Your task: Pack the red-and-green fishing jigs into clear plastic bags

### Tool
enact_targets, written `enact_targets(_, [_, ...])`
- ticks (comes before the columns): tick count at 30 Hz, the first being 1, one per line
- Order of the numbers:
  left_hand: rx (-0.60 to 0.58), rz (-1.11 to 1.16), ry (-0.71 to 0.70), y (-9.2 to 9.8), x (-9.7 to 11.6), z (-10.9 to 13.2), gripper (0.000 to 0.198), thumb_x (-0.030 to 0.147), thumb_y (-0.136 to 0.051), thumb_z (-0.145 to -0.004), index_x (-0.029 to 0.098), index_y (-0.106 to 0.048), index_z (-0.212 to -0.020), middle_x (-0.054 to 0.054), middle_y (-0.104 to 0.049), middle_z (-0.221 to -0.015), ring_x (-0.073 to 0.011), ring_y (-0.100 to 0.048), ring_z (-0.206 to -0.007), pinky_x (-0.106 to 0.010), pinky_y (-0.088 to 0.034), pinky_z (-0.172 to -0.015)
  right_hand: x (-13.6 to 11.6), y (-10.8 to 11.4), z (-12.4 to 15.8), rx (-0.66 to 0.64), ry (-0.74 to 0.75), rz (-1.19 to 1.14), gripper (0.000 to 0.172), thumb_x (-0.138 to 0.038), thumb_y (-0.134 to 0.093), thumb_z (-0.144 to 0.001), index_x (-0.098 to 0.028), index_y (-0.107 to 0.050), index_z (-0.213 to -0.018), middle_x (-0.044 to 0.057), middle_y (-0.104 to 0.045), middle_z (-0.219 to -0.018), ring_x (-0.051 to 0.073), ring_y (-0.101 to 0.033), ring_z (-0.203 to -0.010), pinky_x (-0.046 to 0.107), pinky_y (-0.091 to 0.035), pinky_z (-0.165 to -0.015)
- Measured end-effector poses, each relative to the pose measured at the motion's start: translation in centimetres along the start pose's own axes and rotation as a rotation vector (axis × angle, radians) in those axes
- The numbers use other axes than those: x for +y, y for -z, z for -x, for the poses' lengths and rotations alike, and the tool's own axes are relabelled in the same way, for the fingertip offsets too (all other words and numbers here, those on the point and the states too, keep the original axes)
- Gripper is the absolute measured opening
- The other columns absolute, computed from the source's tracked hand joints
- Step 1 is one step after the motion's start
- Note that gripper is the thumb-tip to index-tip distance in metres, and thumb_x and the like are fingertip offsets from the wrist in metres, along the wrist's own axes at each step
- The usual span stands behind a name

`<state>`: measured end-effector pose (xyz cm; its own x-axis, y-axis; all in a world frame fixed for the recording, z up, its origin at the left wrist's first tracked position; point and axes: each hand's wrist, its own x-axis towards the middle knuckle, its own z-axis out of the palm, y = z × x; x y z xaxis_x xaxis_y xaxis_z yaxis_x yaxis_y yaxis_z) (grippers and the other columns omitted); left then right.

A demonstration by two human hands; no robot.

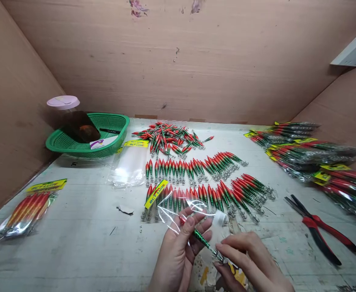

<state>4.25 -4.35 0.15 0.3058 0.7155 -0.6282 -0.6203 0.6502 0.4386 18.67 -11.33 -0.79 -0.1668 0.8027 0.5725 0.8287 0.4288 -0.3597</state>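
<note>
A green and red lure (199,237) is pinched by the left hand (178,253) near its red end, low at the middle of the counter (83,247); its hook end is pinched by the fingertips of the right hand (251,259). A clear bag (178,207) with a yellow label is held at the lure's red end. Just behind, two rows of lures (202,182) are laid out, with a loose heap (170,138) farther back. Pliers (319,227) lie to the right, packed bags (311,158) beyond them. A green basket (89,136) and one filled bag (28,209) are seen at left.
</note>
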Motion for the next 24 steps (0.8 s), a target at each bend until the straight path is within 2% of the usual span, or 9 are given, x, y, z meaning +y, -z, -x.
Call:
enact_targets(4, [-0.093,-0.042,0.015,0.9,-0.3,-0.1,0.029,0.02,-0.076,-0.074,0.011,-0.063,-0.098,-0.014,-0.072,-0.103,-0.0177,-0.07,-0.087,-0.025,-0.056,-0.078,-0.6,0.0,-1.0,0.091,0.06,0.259,0.026,-0.012,-0.065,-0.075,-0.02,-0.066,-0.1,0.009,-0.063,-0.095,0.022,-0.055,-0.09,0.035,-0.048,-0.079])
enact_targets(7, [-0.14,-0.081,-0.014,1.4,-0.1,0.0,0.036,0.019,-0.08,-0.067,0.012,-0.065,-0.098,-0.012,-0.072,-0.102,-0.0185,-0.069,-0.088,-0.026,-0.054,-0.078,-0.4,0.0,-1.4,0.065,0.051,0.291,0.025,-0.015,-0.064,-0.076,-0.021,-0.066,-0.1,0.011,-0.06,-0.104,0.025,-0.052,-0.095,0.04,-0.044,-0.082])
enact_targets(9, [-0.164,-0.1,-0.045,1.7,0.3,0.1,0.034,0.026,-0.078,-0.07,0.012,-0.066,-0.099,-0.013,-0.073,-0.099,-0.0206,-0.07,-0.087,-0.029,-0.054,-0.078,-0.2,0.0,-1.5,0.027,0.031,0.264,0.024,-0.017,-0.063,-0.077,-0.02,-0.066,-0.101,0.012,-0.058,-0.104,0.026,-0.051,-0.096,0.041,-0.043,-0.081])
enact_targets(11, [-0.179,-0.089,-0.046,1.9,0.7,0.1,0.037,0.041,-0.069,-0.079,0.012,-0.065,-0.102,-0.014,-0.073,-0.096,-0.0239,-0.07,-0.085,-0.034,-0.055,-0.077,-0.2,-0.1,-1.5,0.015,0.018,0.232,0.023,-0.017,-0.062,-0.077,-0.02,-0.066,-0.1,0.012,-0.058,-0.103,0.026,-0.05,-0.097,0.041,-0.043,-0.081])
enact_targets(13, [-0.18,-0.054,-0.062,2.0,1.1,-0.2,0.043,0.048,-0.059,-0.084,0.013,-0.064,-0.108,-0.015,-0.072,-0.101,-0.0263,-0.07,-0.088,-0.037,-0.055,-0.079,-0.3,-0.2,-1.5,0.034,0.019,0.22,0.022,-0.015,-0.063,-0.076,-0.02,-0.066,-0.098,0.012,-0.057,-0.103,0.026,-0.049,-0.097,0.041,-0.042,-0.081])
enact_targets(17, [-0.174,-0.007,-0.151,2.2,1.3,-0.8,0.032,0.032,-0.066,-0.082,0.012,-0.067,-0.108,-0.015,-0.068,-0.115,-0.0271,-0.064,-0.107,-0.034,-0.053,-0.089,-0.8,-0.3,-1.6,0.099,0.009,0.247,0.022,-0.014,-0.066,-0.075,-0.019,-0.066,-0.097,0.012,-0.058,-0.104,0.028,-0.048,-0.098,0.043,-0.04,-0.083])
enact_targets(19, [-0.182,-0.001,-0.161,2.3,1.4,-0.8,0.038,0.027,-0.069,-0.08,0.015,-0.064,-0.116,-0.014,-0.068,-0.115,-0.0273,-0.064,-0.106,-0.035,-0.053,-0.089,-0.9,-0.4,-1.8,0.109,0.006,0.232,0.022,-0.014,-0.067,-0.075,-0.018,-0.066,-0.097,0.012,-0.058,-0.105,0.029,-0.048,-0.1,0.044,-0.04,-0.084])
enact_targets(22, [-0.203,-0.018,-0.127,2.4,1.9,-0.6,0.052,0.036,-0.063,-0.084,0.022,-0.051,-0.132,-0.014,-0.067,-0.117,-0.0289,-0.069,-0.093,-0.039,-0.057,-0.079,-0.8,-0.7,-2.1,0.091,0.023,0.205,0.023,-0.014,-0.065,-0.076,-0.017,-0.066,-0.098,0.012,-0.059,-0.103,0.028,-0.049,-0.099,0.045,-0.04,-0.085])
enact_targets(24, [-0.2,-0.022,-0.097,2.4,2.3,-0.6,0.053,0.044,-0.056,-0.087,0.021,-0.049,-0.133,-0.017,-0.067,-0.116,-0.0305,-0.07,-0.089,-0.04,-0.058,-0.073,-0.7,-0.9,-2.1,0.073,0.039,0.202,0.022,-0.016,-0.065,-0.076,-0.017,-0.066,-0.098,0.011,-0.06,-0.1,0.027,-0.05,-0.097,0.044,-0.04,-0.084])
